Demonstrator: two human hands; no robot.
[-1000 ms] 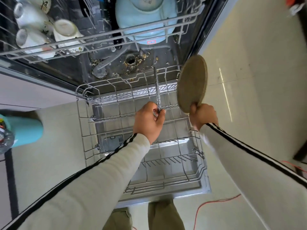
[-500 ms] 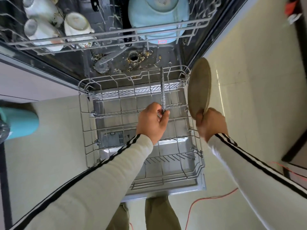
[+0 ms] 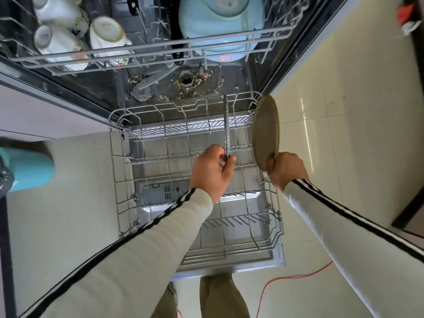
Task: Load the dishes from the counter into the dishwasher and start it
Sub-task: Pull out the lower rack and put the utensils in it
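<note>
The dishwasher's lower rack (image 3: 119, 171) is pulled out over the open door, with no dishes resting in it. My left hand (image 3: 212, 172) grips a dark speckled plate (image 3: 227, 129) by its near rim, seen edge-on and standing upright among the rack's tines. My right hand (image 3: 286, 169) holds a brown round plate (image 3: 266, 131) by its lower edge, upright, above the rack's right side. The upper rack (image 3: 160, 45) holds white mugs (image 3: 104, 34) and a light blue bowl (image 3: 221, 24).
Food scraps lie around the drain (image 3: 187, 80) on the dishwasher floor. A teal cylindrical object (image 3: 27, 168) stands on the floor at the left. An orange cable (image 3: 296, 277) runs across the tiles at the lower right. My legs are just below the door's edge.
The brown plate in my right hand has turned more edge-on and come closer to the rack's right side. My left hand stays on the dark plate.
</note>
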